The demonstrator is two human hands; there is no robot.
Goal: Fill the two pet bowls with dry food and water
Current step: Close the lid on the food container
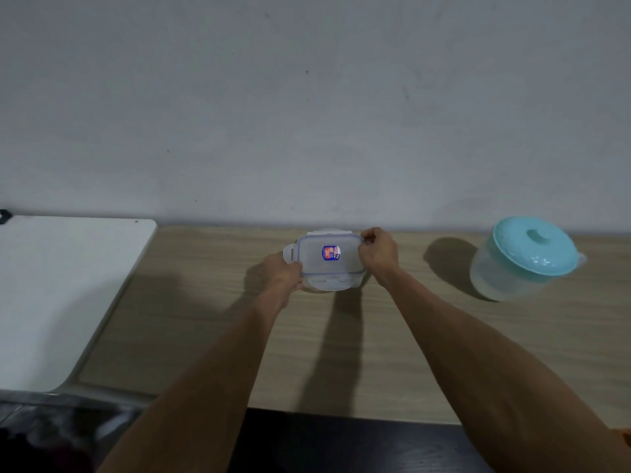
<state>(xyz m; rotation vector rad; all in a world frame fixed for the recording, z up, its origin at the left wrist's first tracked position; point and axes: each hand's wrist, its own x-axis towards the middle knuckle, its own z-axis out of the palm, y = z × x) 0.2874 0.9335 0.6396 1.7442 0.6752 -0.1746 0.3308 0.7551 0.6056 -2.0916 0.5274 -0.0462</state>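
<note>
Both hands grip a clear box at mid-frame: the left hand (pixel 283 273) clasps its lower-left corner, steadying it, while the right hand (pixel 377 252) pinches the right-edge clip, probably to free the lid. The box (pixel 329 264) rests on the wooden table (pixel 409 336) near the wall; its contents are hidden. The lid sticker is red and blue, with writing too small to read. At right stands a jug (pixel 524 257) with a teal lid, likely the water. No bowls show.
</note>
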